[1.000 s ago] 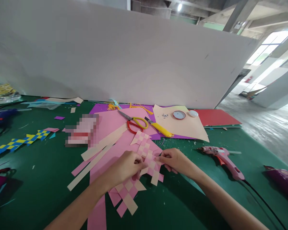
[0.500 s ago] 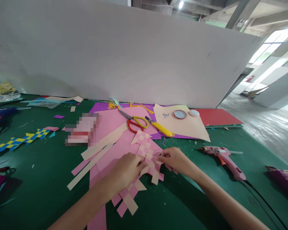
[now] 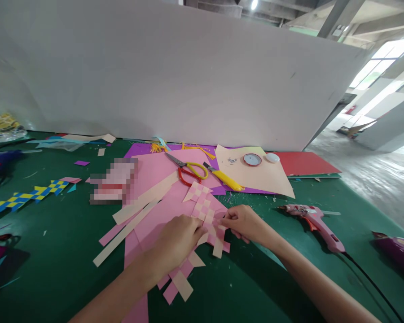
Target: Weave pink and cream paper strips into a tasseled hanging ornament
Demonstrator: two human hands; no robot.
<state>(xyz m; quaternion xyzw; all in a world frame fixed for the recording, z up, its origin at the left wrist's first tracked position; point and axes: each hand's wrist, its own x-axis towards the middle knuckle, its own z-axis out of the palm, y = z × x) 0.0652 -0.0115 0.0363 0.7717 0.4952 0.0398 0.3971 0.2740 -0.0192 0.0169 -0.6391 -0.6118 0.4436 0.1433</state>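
A woven mat of pink and cream paper strips (image 3: 205, 211) lies on the green table (image 3: 60, 251), over pink paper sheets (image 3: 161, 211). My left hand (image 3: 177, 240) is closed, its fingers pinching the weave's left side. My right hand (image 3: 244, 223) pinches a strip at the weave's right edge. Loose strip ends (image 3: 180, 280) stick out below my left hand. Several long cream and pink strips (image 3: 131, 224) fan out to the left.
Red-and-yellow scissors (image 3: 188, 170) and a yellow utility knife (image 3: 225, 179) lie behind the weave. A pink glue gun (image 3: 316, 222) with its cord rests at right. A blue-yellow woven band (image 3: 27, 197) lies left. A white board (image 3: 175, 76) walls the back.
Both hands stay on the weave with only small finger shifts; my left hand has slid slightly down and left. The view has dipped a little.
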